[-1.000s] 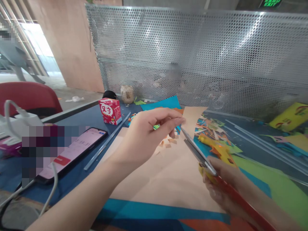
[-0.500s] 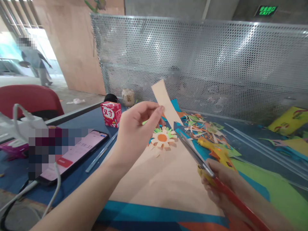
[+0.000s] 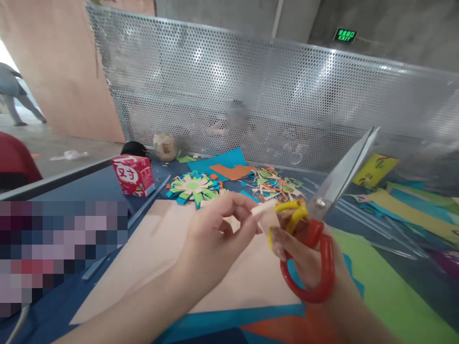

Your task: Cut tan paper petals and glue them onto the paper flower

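Note:
My left hand [image 3: 215,234] pinches a small tan paper strip [image 3: 263,215] between thumb and fingers, just above a large tan sheet [image 3: 150,253]. My right hand [image 3: 304,253] grips red-and-yellow scissors [image 3: 322,220] through the handles; the blades point up and to the right, nearly closed. The fingers of the right hand also touch the strip. A layered paper flower [image 3: 193,187] in green, blue and tan lies on the table beyond my hands.
A red carton [image 3: 133,175] stands at the left. Paper scraps [image 3: 272,184] and blue, orange, green and yellow sheets cover the table. A perforated metal screen [image 3: 251,95] runs along the back. A person walks far left [image 3: 14,95].
The scissors swung from pointing down-left at the paper to pointing up and right. My left hand lowered the cut strip toward my right hand. The camera turned right.

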The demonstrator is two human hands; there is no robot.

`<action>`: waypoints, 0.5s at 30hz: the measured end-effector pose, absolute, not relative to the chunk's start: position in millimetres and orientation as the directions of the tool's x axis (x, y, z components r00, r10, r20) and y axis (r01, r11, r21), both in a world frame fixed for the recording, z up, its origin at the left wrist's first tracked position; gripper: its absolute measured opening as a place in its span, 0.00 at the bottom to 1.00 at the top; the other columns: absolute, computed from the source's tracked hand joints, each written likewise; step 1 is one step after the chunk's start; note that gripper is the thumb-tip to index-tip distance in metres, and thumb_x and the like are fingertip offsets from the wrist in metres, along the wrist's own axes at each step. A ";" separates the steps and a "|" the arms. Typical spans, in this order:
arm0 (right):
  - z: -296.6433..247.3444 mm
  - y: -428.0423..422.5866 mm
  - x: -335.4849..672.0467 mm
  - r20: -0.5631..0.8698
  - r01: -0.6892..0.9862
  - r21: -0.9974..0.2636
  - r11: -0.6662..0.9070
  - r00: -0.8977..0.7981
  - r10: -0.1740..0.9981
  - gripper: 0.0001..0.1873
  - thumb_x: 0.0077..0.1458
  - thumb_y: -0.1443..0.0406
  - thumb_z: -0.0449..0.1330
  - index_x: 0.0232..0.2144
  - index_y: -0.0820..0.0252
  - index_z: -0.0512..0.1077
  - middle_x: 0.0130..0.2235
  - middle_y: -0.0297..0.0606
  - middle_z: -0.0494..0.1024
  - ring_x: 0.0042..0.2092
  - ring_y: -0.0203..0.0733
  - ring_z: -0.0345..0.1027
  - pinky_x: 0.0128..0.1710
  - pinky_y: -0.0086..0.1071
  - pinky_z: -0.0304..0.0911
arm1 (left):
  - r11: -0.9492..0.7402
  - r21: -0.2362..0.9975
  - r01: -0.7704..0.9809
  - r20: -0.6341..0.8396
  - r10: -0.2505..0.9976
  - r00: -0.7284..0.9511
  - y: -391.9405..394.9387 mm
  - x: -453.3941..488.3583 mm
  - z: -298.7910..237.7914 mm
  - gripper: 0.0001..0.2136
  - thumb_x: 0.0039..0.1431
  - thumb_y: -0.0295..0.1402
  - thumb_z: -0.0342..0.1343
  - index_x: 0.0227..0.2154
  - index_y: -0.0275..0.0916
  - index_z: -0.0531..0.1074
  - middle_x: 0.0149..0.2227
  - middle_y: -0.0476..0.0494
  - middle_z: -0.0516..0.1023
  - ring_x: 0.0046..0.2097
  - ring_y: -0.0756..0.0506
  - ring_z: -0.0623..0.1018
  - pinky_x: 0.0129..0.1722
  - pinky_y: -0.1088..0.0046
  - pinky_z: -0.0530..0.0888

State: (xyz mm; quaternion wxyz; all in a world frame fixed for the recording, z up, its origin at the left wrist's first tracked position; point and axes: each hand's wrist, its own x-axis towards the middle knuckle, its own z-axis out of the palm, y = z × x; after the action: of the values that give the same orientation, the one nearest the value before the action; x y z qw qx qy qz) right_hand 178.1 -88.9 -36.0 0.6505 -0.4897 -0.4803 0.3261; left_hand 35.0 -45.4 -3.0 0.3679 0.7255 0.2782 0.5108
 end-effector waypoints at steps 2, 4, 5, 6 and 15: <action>-34.8 -89.2 179.0 0.290 0.009 -0.952 0.305 0.339 0.895 0.12 0.41 0.62 0.64 0.27 0.57 0.63 0.17 0.24 0.61 0.18 0.28 0.55 0.16 0.23 0.54 | -0.586 0.809 0.050 0.535 0.769 0.350 -46.0 35.5 -6.9 0.01 0.51 0.30 0.51 0.28 0.39 0.67 0.22 0.51 0.72 0.24 0.53 0.72 0.18 0.82 0.67; -32.3 -90.0 180.3 0.270 -0.004 -0.958 0.287 0.329 0.905 0.12 0.41 0.62 0.63 0.25 0.58 0.62 0.18 0.25 0.62 0.18 0.27 0.54 0.15 0.23 0.52 | -0.585 0.806 0.086 0.518 0.769 0.375 -45.4 35.4 -9.4 0.02 0.50 0.29 0.51 0.28 0.38 0.67 0.24 0.50 0.72 0.25 0.53 0.72 0.18 0.82 0.67; -31.0 -90.6 181.1 0.268 -0.002 -0.959 0.284 0.322 0.908 0.12 0.41 0.62 0.63 0.25 0.58 0.62 0.20 0.26 0.64 0.18 0.27 0.54 0.15 0.24 0.51 | -0.585 0.804 0.103 0.507 0.767 0.393 -44.8 35.2 -10.0 0.01 0.50 0.29 0.51 0.27 0.38 0.67 0.24 0.50 0.72 0.25 0.53 0.72 0.17 0.82 0.66; -29.8 -91.3 181.9 0.269 0.000 -0.959 0.283 0.317 0.910 0.12 0.41 0.62 0.63 0.26 0.57 0.61 0.21 0.27 0.65 0.19 0.27 0.55 0.16 0.24 0.52 | -0.584 0.803 0.118 0.493 0.763 0.417 -44.2 35.0 -10.3 0.01 0.49 0.29 0.52 0.27 0.38 0.67 0.25 0.50 0.72 0.26 0.53 0.72 0.17 0.82 0.65; -32.7 -93.2 188.9 0.267 0.084 -0.964 0.253 0.316 0.911 0.13 0.44 0.62 0.62 0.30 0.57 0.61 0.25 0.29 0.67 0.21 0.29 0.56 0.19 0.27 0.52 | -0.453 0.887 0.087 0.350 0.785 0.511 -45.9 35.6 -0.1 0.06 0.51 0.32 0.51 0.22 0.37 0.66 0.22 0.49 0.72 0.25 0.52 0.72 0.20 0.80 0.67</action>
State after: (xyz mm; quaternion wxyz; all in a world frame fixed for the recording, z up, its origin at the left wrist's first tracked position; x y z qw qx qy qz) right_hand 188.9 -93.2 -32.7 0.6270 -0.5145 -0.4831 0.3298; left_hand 35.6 -45.9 -0.1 0.4357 0.7523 0.2896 0.4006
